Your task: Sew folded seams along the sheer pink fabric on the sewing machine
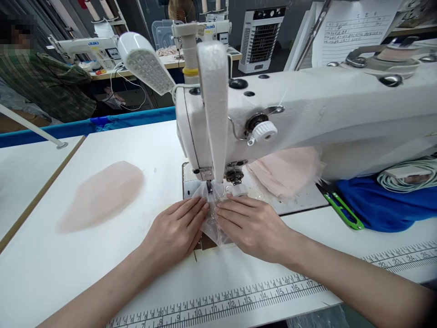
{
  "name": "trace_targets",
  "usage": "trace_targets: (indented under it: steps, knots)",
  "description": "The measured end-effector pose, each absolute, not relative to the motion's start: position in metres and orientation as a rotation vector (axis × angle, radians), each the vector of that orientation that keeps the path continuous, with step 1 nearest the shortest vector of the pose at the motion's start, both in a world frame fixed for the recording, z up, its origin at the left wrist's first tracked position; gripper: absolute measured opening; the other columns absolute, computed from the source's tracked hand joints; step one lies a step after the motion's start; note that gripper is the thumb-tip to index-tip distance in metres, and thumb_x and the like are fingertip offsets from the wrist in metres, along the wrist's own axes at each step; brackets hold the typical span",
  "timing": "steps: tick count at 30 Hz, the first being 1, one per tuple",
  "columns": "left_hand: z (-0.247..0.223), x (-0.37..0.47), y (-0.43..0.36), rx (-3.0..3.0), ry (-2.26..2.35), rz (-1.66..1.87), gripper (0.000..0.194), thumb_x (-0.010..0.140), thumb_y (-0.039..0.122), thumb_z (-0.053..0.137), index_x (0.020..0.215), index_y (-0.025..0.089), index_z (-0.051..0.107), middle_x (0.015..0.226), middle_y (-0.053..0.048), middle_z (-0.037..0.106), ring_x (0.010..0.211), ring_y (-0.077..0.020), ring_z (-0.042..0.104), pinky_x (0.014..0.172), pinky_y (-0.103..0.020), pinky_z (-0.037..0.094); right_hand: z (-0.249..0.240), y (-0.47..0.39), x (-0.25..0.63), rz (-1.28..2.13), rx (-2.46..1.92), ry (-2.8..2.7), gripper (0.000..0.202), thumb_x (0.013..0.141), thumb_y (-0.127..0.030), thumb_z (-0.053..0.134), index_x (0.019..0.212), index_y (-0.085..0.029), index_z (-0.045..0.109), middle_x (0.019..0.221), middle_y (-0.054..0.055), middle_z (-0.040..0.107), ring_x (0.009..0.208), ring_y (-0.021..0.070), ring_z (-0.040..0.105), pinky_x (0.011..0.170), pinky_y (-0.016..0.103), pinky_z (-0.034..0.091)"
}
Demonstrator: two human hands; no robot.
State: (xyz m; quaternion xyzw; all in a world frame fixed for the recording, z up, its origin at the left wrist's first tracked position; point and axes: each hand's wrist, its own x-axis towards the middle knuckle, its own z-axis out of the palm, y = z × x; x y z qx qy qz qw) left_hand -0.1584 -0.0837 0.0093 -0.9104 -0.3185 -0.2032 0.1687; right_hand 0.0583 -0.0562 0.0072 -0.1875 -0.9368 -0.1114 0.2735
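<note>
Two hands [179,225] [252,228] on sheer fabric [212,229]

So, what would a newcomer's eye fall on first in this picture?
Probably the large white sewing machine, stretching from the centre to the right edge. Near the middle, the left hand and right hand rest on sheer fabric. A pale pink piece lies on the table at left.

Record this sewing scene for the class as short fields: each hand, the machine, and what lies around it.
Left hand: flat on sheer fabric near the presser foot
Right hand: flat on the same fabric
Machine: white sewing machine
Left side: pale pink piece
Under machine arm: pale pink stack
Right side: green-handled snips beside blue cloth
Front edge: printed ruler
</note>
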Motion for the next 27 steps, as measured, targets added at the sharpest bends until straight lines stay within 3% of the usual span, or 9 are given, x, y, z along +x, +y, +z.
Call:
trace_targets:
  steps: [16,27]
  knots:
    - [0.007,-0.159,-0.079,-2.580,-0.992,-0.556,0.031,0.090,0.016,0.049,0.116,0.004,0.062,0.117,-0.014,0.067,0.112,-0.0270,0.062,0.093,-0.043,0.056,0.005,-0.048,0.058,-0.326,-0.529,-2.512,0.023,0.087,-0.004,0.049,0.089,-0.010,0.071,0.095,0.008,0.074,0.091,0.0186,0.068,0.086,0.033,0.056]
    - [0.007,-0.159,-0.080,-2.583,-0.910,-0.551,0.030,0.089,0.015,0.050,0.114,0.005,0.065,0.113,-0.012,0.069,0.108,-0.0251,0.064,0.096,-0.042,0.054,0.003,-0.046,0.058,-0.377,-0.546,-2.518,0.025,0.089,-0.005,0.046,0.094,-0.009,0.071,0.100,0.010,0.073,0.095,0.0193,0.068,0.091,0.035,0.054]
